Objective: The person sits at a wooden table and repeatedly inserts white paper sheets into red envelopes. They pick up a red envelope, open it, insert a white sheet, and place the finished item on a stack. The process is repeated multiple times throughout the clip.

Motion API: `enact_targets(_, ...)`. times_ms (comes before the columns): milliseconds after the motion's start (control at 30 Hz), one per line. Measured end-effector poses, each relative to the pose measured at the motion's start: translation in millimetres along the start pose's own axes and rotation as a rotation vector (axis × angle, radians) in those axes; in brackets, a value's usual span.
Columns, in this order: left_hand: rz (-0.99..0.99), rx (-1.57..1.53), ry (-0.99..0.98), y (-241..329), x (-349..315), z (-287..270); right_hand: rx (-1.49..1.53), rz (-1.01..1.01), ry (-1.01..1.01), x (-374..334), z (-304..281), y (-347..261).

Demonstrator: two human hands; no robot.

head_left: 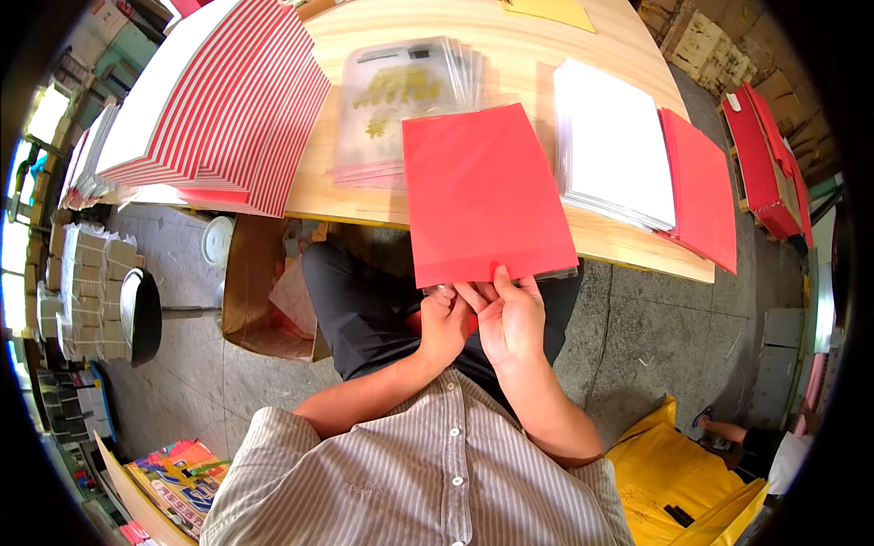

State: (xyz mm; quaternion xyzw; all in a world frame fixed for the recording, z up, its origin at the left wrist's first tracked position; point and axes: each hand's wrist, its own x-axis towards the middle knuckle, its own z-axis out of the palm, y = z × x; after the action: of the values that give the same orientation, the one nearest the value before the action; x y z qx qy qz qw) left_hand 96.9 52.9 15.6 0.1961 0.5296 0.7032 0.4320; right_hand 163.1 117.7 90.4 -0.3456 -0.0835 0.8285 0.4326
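Slippage is the first risk in the head view. The red sheet [487,196], with clear film [560,273] showing past its near right corner, is in front of you, its far part over the tabletop [633,244] and its near edge over your lap. Your right hand [512,326] is clamped on that near edge, thumb on the face. Your left hand [443,326] curls close beside it at the same edge; you cannot tell from here how firmly it pinches, because the fingertips are partly hidden. With both hands at one end, the sheet could droop, bend or swing if your thumb eases, and pressing hard there could crease it or pucker the film.

Beyond the sheet's far left corner lie the clear bags [369,150]; sliding the sheet that way could fan them out, since film moves easily. Left of the sheet, the tall striped pile [218,100] leans, so a knock could spill it. Right of the sheet, the white stack [610,141] sits beside red pieces [701,187] that overhang the tabletop's edge; a brush from your elbow could tip those off.
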Motion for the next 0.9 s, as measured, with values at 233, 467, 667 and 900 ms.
enact_targets(233,-0.039,-0.137,0.050,2,10,6,-0.013,-0.022,0.033,8,4,4)
enact_targets(467,-0.002,0.070,-0.013,-11,16,0,-0.016,-0.047,0.056,19,0,4)
enact_targets(667,0.016,0.077,-0.041,-1,14,9,0.028,-0.087,0.044,28,13,0)
enact_targets(900,0.012,0.161,-0.035,-3,18,4,-0.002,-0.099,0.034,35,21,2)
